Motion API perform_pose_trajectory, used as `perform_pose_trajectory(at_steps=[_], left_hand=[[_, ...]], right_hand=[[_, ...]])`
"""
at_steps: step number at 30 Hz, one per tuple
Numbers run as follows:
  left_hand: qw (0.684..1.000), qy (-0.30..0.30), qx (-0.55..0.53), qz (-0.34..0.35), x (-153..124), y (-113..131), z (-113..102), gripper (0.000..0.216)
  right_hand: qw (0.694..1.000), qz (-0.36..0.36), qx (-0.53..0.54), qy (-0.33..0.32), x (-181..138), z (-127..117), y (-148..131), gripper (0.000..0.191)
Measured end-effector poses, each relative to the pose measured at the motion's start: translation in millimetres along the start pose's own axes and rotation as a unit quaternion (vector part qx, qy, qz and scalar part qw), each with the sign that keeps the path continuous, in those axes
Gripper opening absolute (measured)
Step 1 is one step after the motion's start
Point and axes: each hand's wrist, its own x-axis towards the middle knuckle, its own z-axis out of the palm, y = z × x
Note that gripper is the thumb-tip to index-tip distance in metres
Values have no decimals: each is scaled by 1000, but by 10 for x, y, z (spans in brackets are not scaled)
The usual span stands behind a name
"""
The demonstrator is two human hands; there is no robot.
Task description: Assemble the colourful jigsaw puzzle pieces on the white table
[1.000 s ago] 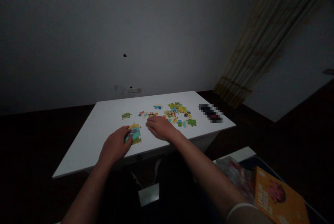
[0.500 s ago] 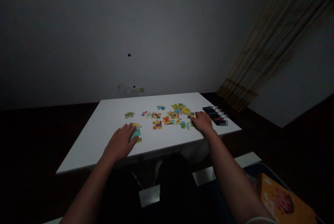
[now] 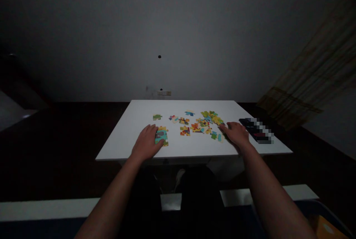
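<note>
A low white table (image 3: 133, 120) carries scattered colourful puzzle pieces (image 3: 203, 122). My left hand (image 3: 146, 144) lies flat, fingers stretched, on the left part of a joined teal and yellow puzzle section (image 3: 162, 136) near the front edge. My right hand (image 3: 236, 133) rests palm down on the table at the right end of the loose pieces, fingers extended over a green piece (image 3: 219, 137). A single green piece (image 3: 157, 117) lies apart at the back left.
A dark blurred object (image 3: 257, 129) lies on the table to the right of my right hand. A wall socket (image 3: 164, 92) sits low on the wall behind. A striped curtain (image 3: 314, 83) hangs at the right. White ledges (image 3: 83, 207) and an orange box corner (image 3: 328, 229) lie below.
The view has swung left, so the table sits more central. My right hand went from the middle of the pieces to their right end and stays there. My left hand stays on the joined section.
</note>
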Motion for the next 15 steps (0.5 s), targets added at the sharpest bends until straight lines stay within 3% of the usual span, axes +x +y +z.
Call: perform_pose_trajectory(at_steps=[3, 9, 15], left_hand=[[1000, -11, -1, 2, 2, 31, -37, 54], [1000, -20, -2, 17, 5, 44, -64, 53], [1000, -24, -4, 19, 6, 38, -82, 51]], right_hand=[[1000, -4, 15, 17, -7, 29, -18, 69], [982, 30, 179, 53, -106, -26, 17, 52], [964, 42, 253, 63, -176, -97, -18, 47]])
